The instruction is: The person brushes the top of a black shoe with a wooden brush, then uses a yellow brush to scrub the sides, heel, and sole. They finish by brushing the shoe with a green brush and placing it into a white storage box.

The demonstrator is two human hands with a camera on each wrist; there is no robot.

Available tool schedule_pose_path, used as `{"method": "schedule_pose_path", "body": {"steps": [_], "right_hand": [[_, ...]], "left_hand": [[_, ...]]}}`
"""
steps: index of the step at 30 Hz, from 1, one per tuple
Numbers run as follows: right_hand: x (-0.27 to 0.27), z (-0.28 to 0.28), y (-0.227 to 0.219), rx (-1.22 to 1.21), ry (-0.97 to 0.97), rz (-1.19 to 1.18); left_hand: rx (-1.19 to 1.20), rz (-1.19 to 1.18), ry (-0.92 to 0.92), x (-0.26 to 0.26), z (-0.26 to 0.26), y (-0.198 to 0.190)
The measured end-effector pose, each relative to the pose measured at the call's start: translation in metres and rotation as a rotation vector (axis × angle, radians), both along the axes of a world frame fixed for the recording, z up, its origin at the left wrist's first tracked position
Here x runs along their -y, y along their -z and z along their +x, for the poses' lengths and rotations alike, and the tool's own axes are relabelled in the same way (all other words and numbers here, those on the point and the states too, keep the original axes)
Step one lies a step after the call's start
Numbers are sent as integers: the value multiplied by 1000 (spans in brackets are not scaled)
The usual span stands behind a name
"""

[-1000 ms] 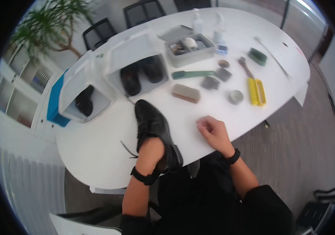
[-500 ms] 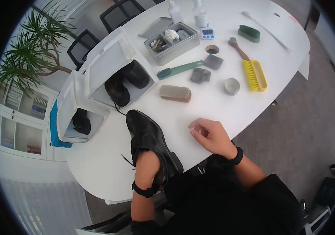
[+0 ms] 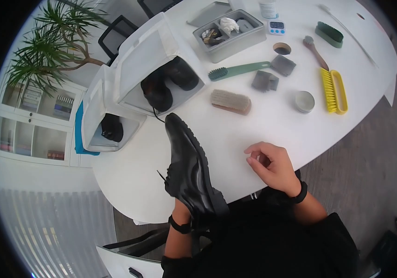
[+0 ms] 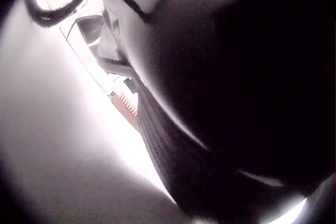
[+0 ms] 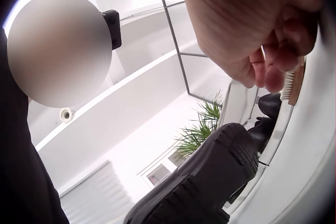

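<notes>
A black leather lace-up shoe (image 3: 187,167) is worn over my left hand (image 3: 181,213), which goes into its opening; the fingers are hidden inside. The shoe's toe points away toward the boxes, its side and the edge of its sole turned up. In the right wrist view the treaded shoe sole (image 5: 205,174) shows. The dark shoe side fills much of the left wrist view. My right hand (image 3: 275,167) hovers by the table's near edge, fingers loosely bent, holding nothing. Beyond it lies a wooden shoe brush (image 3: 231,102) with pale bristles.
Two white shoe boxes (image 3: 119,99) with dark shoes stand at the left of the white table (image 3: 138,185). Farther back are a green brush (image 3: 240,70), grey pads (image 3: 265,81), a round tin (image 3: 304,101), a yellow brush (image 3: 335,92) and a grey box (image 3: 231,48).
The shoe on my left hand has rolled over, bringing its side and sole edge into sight and covering more of the hand. My right hand keeps its loose bend. The head view has shifted.
</notes>
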State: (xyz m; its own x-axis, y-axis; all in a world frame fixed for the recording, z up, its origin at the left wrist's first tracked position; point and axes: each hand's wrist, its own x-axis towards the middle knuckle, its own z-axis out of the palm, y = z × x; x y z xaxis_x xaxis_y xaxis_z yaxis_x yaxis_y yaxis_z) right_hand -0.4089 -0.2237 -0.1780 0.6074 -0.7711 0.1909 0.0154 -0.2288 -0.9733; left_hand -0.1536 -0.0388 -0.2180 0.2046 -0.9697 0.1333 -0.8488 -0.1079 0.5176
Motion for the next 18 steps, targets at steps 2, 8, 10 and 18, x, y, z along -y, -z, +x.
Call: {"method": "schedule_pose_path", "body": {"steps": [2,8,10,18], "right_hand": [[0,0,1,-2,-5,-7],[-1,0,2,8,-1,10],[-1,-1,0,-2,-7,11],[0,0,-2,-58,-15,-67]], "left_hand": [[-10,-20,-8,-3,-1,5],[-18,-52,-16,-12,-3,13],[-23,-62,-16,-15,-4,14],[89,-128,-18,-36,-2,32]]}}
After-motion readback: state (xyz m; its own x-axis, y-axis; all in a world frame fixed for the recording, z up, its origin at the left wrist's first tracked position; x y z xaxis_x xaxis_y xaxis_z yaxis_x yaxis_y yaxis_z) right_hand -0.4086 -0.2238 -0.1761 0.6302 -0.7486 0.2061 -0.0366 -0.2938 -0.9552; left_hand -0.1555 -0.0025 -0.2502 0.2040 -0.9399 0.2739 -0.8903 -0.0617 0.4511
